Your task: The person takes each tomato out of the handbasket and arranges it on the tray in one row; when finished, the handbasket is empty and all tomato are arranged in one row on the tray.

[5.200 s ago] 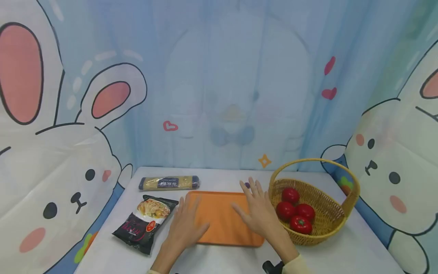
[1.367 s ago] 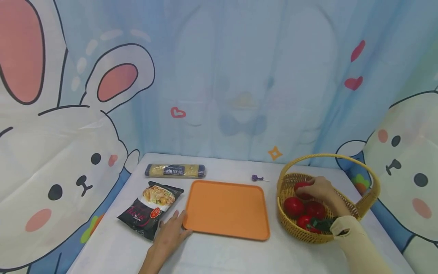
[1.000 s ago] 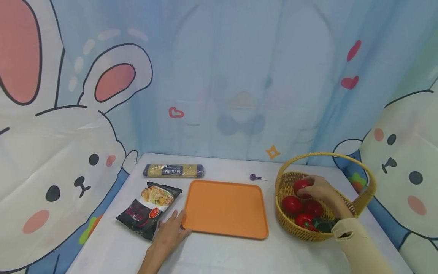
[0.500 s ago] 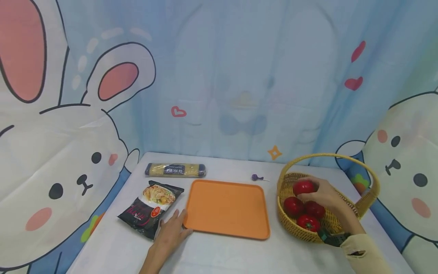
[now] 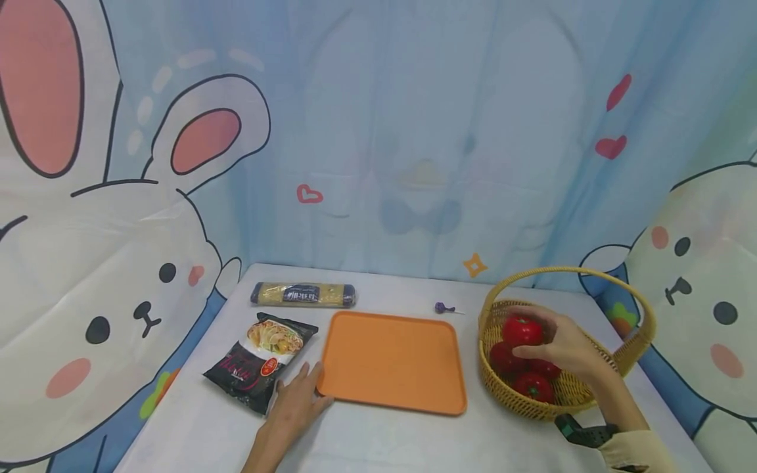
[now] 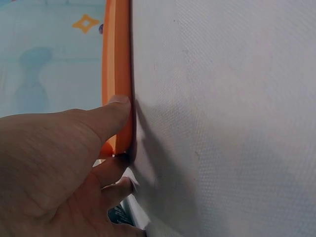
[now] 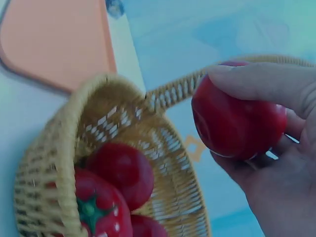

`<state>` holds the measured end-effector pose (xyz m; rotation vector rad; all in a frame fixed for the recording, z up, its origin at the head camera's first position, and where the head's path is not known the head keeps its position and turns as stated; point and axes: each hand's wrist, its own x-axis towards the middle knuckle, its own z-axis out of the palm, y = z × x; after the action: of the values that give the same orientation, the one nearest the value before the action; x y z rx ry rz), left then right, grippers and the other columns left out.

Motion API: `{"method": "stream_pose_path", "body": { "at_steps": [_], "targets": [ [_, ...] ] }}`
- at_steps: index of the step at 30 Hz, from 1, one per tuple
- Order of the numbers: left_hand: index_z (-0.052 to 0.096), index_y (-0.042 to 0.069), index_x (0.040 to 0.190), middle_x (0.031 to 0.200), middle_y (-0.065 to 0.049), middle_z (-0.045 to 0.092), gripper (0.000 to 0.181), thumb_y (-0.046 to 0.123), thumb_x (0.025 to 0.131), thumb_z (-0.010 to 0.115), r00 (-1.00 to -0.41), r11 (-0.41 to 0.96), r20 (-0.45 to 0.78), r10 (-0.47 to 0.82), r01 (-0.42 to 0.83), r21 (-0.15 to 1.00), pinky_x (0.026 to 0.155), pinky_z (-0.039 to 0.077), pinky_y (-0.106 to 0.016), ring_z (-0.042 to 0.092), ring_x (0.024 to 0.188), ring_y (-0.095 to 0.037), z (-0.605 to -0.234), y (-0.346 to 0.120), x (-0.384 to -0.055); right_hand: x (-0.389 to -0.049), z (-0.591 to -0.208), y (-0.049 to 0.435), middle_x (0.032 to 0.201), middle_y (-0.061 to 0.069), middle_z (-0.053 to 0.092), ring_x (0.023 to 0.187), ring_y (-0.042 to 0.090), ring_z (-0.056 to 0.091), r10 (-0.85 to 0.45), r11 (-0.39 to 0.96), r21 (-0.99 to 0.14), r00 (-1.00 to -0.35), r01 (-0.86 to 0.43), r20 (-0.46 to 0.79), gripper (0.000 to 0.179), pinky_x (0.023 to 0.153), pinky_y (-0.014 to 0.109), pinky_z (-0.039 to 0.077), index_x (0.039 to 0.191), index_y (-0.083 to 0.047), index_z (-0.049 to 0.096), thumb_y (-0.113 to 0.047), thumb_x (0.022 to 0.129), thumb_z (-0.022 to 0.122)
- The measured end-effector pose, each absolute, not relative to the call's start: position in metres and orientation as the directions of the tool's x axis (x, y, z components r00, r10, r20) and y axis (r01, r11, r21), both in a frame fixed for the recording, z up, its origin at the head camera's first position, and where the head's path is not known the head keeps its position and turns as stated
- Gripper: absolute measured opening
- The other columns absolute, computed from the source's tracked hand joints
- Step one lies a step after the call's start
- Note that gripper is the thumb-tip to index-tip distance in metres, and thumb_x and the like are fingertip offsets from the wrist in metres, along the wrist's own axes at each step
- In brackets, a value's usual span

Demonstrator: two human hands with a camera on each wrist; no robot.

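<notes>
In the head view my right hand (image 5: 564, 341) holds a red tomato (image 5: 522, 330) over the wicker basket (image 5: 529, 410). The right wrist view shows the same tomato (image 7: 232, 116) between thumb and curled fingers, raised beside the basket's handle. Several other tomatoes lie in the basket, one (image 7: 98, 207) with a green star-shaped stem top. My left hand (image 5: 294, 404) rests at the near left corner of an orange tray (image 5: 393, 361). In the left wrist view its thumb presses on the tray's edge (image 6: 118, 59), with the index finger around the corner.
A black noodle packet (image 5: 260, 364) lies left of the tray. Behind it is a pack of spaghetti (image 5: 303, 295). A small purple lollipop (image 5: 443, 307) lies at the back. The basket's tall handle (image 5: 568, 269) arches near my right hand.
My right hand reached from over the tray into the basket, took hold of a tomato and turned it. My left hand moved to the tray's near left corner and has stayed there.
</notes>
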<state>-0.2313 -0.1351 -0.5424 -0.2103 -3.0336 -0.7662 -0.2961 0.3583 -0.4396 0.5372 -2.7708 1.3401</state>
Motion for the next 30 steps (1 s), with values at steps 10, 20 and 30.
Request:
{"method": "stream_pose_path", "body": {
  "at_steps": [10,20,30],
  "targets": [
    [0.056,-0.002,0.150,0.149,-0.029,0.061,0.069,0.028,0.094,0.084,-0.987,0.866,0.088,0.138,0.163,0.472,0.108,0.033,-0.089,0.052,0.145,-0.049,-0.541,-0.136,-0.230,-0.276,-0.436,0.327,0.146,0.028,0.060,0.123,0.043,0.067,-0.339,0.513,-0.783,-0.921,-0.351,0.191,0.075,0.089,0.027,0.065,0.152,-0.001,0.056,-0.009,0.087,0.091],
    [0.055,-0.001,0.153,0.154,-0.030,0.056,0.074,0.034,0.095,0.083,-0.993,0.856,0.039,0.114,0.118,0.503,0.114,0.028,-0.087,0.049,0.148,-0.049,-0.541,-0.136,-0.231,-0.267,-0.476,0.270,0.153,0.027,0.057,0.133,0.011,0.062,-0.409,0.297,-0.885,-0.885,-0.359,0.222,0.071,0.101,0.024,0.059,0.153,-0.003,0.055,-0.006,0.090,0.087],
    [0.055,-0.002,0.153,0.153,-0.029,0.057,0.075,0.035,0.094,0.083,-0.994,0.853,0.027,0.103,0.103,0.511,0.113,0.027,-0.088,0.048,0.149,-0.049,-0.544,-0.134,-0.231,-0.279,-0.519,0.196,0.147,0.033,0.058,0.132,0.028,0.063,-0.402,0.231,-0.922,-0.894,-0.310,0.200,0.073,0.106,0.025,0.055,0.148,0.007,0.056,0.005,0.081,0.087]
  ]
}}
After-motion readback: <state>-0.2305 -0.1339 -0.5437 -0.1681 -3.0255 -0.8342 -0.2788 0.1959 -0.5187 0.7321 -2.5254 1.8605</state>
